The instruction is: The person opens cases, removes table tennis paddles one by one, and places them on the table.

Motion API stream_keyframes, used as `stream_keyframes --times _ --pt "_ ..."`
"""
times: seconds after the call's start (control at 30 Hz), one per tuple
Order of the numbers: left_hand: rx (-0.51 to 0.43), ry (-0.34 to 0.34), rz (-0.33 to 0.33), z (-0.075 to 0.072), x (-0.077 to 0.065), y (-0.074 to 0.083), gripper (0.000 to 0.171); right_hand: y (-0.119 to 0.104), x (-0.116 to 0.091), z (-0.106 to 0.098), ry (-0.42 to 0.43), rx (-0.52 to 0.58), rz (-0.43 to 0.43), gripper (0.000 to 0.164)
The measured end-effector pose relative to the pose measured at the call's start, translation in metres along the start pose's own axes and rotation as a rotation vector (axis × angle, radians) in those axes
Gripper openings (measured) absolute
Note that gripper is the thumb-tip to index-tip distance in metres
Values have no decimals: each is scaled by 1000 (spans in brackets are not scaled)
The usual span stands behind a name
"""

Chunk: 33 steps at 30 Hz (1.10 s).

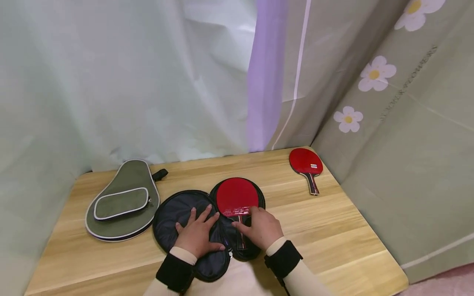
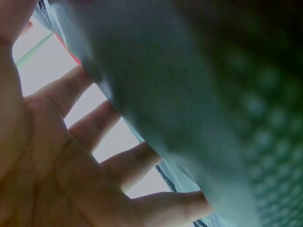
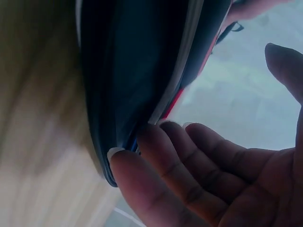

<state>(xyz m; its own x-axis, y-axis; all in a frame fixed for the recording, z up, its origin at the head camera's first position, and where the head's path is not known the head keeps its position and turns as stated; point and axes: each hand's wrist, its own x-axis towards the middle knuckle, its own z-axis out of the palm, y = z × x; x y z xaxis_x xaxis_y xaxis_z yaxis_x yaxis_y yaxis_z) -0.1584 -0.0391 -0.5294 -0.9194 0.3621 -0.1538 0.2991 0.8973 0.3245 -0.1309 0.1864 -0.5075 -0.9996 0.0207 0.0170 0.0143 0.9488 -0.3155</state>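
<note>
A black paddle case (image 1: 182, 201) lies unfolded on the table. In its right half sits a table tennis paddle (image 1: 237, 195), red rubber up, handle pointing toward me. My left hand (image 1: 198, 232) rests with fingers spread on the case's left half; in the left wrist view its fingertips touch the dark fabric (image 2: 156, 80). My right hand (image 1: 263, 228) is over the right half, fingertips at the lower right edge of the red face and thumb close above the handle. The right wrist view has these fingers (image 3: 165, 161) against the case's rim, thumb standing apart.
A green paddle case (image 1: 124, 218) with a zipped front pocket and black strap lies at the left. Near the back right corner is a second red paddle (image 1: 305, 161). Curtains (image 1: 166, 82) hang along the table's back and right sides.
</note>
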Motion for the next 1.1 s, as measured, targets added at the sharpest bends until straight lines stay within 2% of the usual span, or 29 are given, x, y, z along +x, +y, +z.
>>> stream_keyframes --times 0.27,0.4,0.5,0.73,0.93,1.1 --pt "-15 41 21 8 2 -2 105 -8 -12 4 -27 -37 12 67" --pt "-3 21 16 2 0 1 105 -14 -15 7 -4 -85 9 66" --pt "-6 5 6 -4 -2 4 105 -20 -18 9 21 -135 12 72" --pt "2 -12 -5 -6 -4 3 105 -28 -21 21 54 -217 46 77" --pt "2 -15 -4 -5 -3 3 104 -26 -19 34 116 -196 29 75" --pt "-1 -13 -9 -6 -3 3 105 -17 -5 47 103 -120 29 61"
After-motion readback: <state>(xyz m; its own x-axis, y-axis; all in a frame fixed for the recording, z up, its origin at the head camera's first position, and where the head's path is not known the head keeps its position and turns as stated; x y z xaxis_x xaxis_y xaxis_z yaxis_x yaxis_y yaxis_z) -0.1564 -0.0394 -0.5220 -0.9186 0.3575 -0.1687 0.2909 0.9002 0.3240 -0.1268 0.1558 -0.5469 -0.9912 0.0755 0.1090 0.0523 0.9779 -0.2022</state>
